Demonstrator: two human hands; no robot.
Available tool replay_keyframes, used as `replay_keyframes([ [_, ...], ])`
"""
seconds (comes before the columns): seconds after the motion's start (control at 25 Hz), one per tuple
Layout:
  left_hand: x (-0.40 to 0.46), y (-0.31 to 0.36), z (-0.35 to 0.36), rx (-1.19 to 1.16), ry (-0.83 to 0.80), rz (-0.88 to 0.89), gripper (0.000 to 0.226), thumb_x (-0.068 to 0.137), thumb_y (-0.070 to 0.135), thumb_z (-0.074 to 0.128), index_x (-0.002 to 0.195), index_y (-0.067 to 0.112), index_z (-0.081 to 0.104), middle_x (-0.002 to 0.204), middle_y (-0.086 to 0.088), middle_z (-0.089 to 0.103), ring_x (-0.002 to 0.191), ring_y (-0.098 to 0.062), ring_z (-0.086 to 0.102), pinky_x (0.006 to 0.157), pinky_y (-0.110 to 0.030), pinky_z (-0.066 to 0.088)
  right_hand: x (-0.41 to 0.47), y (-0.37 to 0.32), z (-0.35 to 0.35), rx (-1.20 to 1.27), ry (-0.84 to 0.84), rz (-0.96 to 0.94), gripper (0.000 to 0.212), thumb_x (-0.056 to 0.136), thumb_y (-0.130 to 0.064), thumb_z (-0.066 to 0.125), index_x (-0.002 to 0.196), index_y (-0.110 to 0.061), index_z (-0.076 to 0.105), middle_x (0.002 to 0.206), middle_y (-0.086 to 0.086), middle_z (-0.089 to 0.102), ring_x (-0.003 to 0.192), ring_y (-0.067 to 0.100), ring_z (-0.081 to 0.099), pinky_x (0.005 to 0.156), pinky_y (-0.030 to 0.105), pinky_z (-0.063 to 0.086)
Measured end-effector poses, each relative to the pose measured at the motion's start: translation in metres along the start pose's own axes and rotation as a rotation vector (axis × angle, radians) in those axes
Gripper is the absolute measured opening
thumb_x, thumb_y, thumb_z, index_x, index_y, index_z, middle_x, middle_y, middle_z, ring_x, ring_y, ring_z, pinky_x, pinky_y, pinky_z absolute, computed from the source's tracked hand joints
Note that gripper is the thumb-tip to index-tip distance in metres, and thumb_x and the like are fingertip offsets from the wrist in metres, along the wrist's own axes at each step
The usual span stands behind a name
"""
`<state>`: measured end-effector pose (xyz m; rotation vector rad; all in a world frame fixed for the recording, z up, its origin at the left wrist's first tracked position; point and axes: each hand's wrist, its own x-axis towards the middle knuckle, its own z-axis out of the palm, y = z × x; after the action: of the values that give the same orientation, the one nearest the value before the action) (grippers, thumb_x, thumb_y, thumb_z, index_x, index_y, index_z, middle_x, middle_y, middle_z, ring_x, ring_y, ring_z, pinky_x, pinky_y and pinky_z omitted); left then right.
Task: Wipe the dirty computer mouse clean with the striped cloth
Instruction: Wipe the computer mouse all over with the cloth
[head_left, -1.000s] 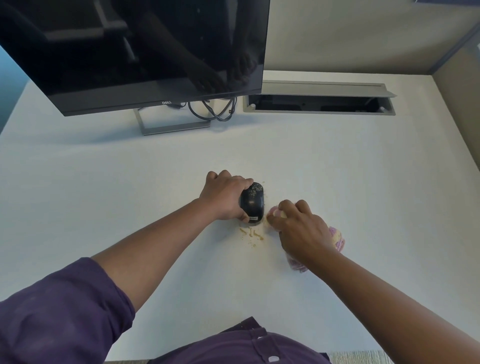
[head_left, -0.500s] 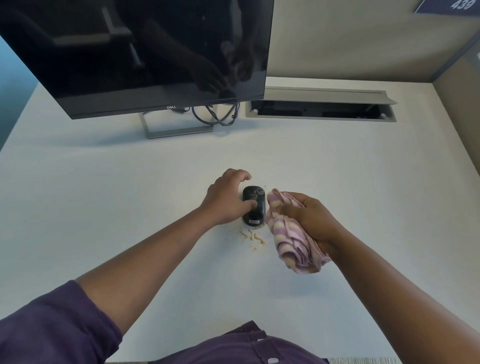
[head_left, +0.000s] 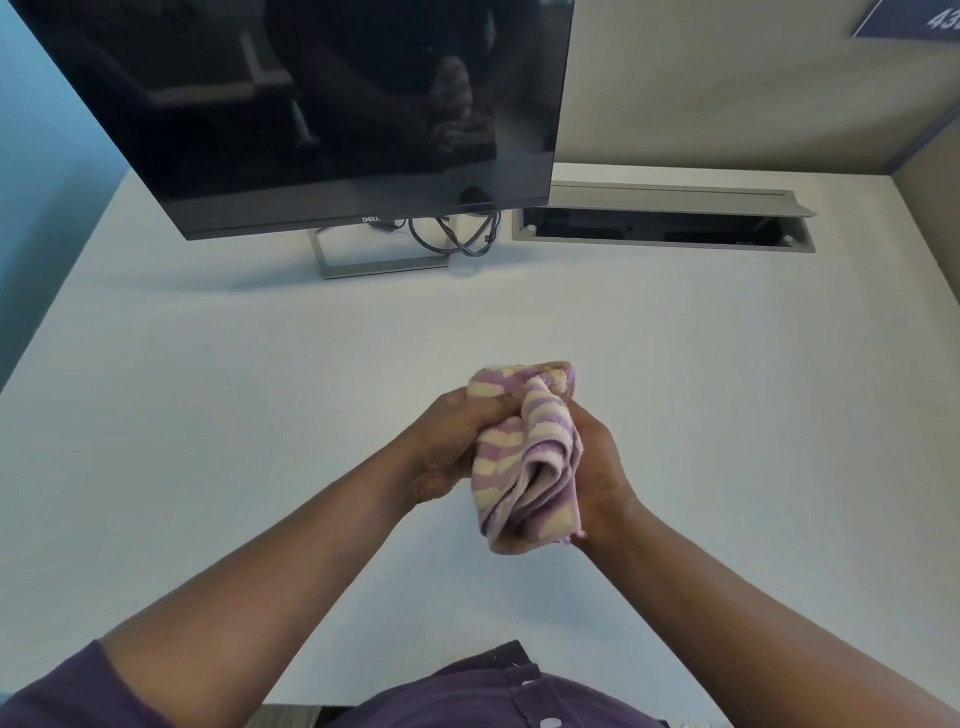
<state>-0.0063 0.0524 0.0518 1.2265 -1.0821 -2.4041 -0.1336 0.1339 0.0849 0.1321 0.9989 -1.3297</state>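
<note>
The purple-and-cream striped cloth (head_left: 524, 457) is bunched between both hands above the white desk (head_left: 208, 415). My left hand (head_left: 447, 452) is curled around the cloth's left side, thumb pressed on top. My right hand (head_left: 602, 478) grips the cloth from the right. The black computer mouse is out of sight, covered by the cloth where my left hand held it. The crumbs on the desk are hidden behind my hands.
A black Dell monitor (head_left: 322, 114) on a grey stand (head_left: 379, 265) is at the back left, with looped cables (head_left: 457, 236) beside it. An open cable tray (head_left: 665, 228) is set into the desk at the back right. Partition walls rise behind and to the right.
My right hand brought the cloth over the mouse held in my left hand. The mouse and the crumbs have gone out of sight, and both hands now meet on the cloth.
</note>
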Motion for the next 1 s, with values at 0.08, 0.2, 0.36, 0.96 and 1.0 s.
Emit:
replay_keyframes([
  [0.08,-0.006,0.004,-0.004,-0.006,0.194,0.090,0.035,0.081,0.032,0.084,0.110,0.014,0.078,0.108,-0.011,0.078,0.097,-0.027,0.075,0.075,-0.035,0.060,0.000,0.005,0.008,0.143,-0.157,0.115,0.026,0.104,-0.030,0.051,0.109,-0.007,0.061,0.106,0.015,0.065,0.105,0.027,0.065,0.099,0.032,0.049],
  [0.2,-0.013,0.017,-0.016,0.255,0.442,0.231,0.041,0.065,0.030,0.088,0.101,0.016,0.074,0.094,-0.009,0.080,0.087,-0.032,0.077,0.073,-0.045,0.064,0.010,0.017,0.006,-0.201,-0.078,0.073,0.034,0.099,-0.025,0.063,0.123,-0.001,0.065,0.117,0.022,0.074,0.111,0.042,0.071,0.096,0.056,0.057],
  [0.36,-0.018,0.039,-0.035,0.145,0.185,0.148,0.041,0.068,0.023,0.089,0.106,0.014,0.076,0.108,-0.018,0.077,0.093,-0.036,0.076,0.076,-0.047,0.062,0.016,0.026,0.001,-0.142,-0.093,0.087,0.027,0.106,-0.010,0.056,0.132,-0.006,0.062,0.121,0.021,0.075,0.111,0.042,0.072,0.087,0.059,0.061],
  [0.96,0.013,0.033,-0.026,1.179,0.429,0.529,0.041,0.082,0.009,0.068,0.106,0.031,0.044,0.095,0.011,0.064,0.078,-0.018,0.063,0.059,-0.033,0.049,0.062,0.022,-0.060,-1.442,0.401,-0.458,0.058,0.086,-0.051,0.076,0.129,-0.024,0.047,0.115,-0.010,0.043,0.082,0.010,0.053,0.069,0.032,0.042],
  [1.0,0.018,0.028,-0.024,1.265,0.412,0.595,0.045,0.080,0.007,0.067,0.110,0.031,0.043,0.099,0.009,0.065,0.080,-0.023,0.063,0.059,-0.034,0.046,0.065,0.020,-0.061,-1.499,0.397,-0.440,0.065,0.084,-0.056,0.077,0.129,-0.022,0.045,0.115,-0.008,0.042,0.084,0.015,0.052,0.069,0.034,0.043],
])
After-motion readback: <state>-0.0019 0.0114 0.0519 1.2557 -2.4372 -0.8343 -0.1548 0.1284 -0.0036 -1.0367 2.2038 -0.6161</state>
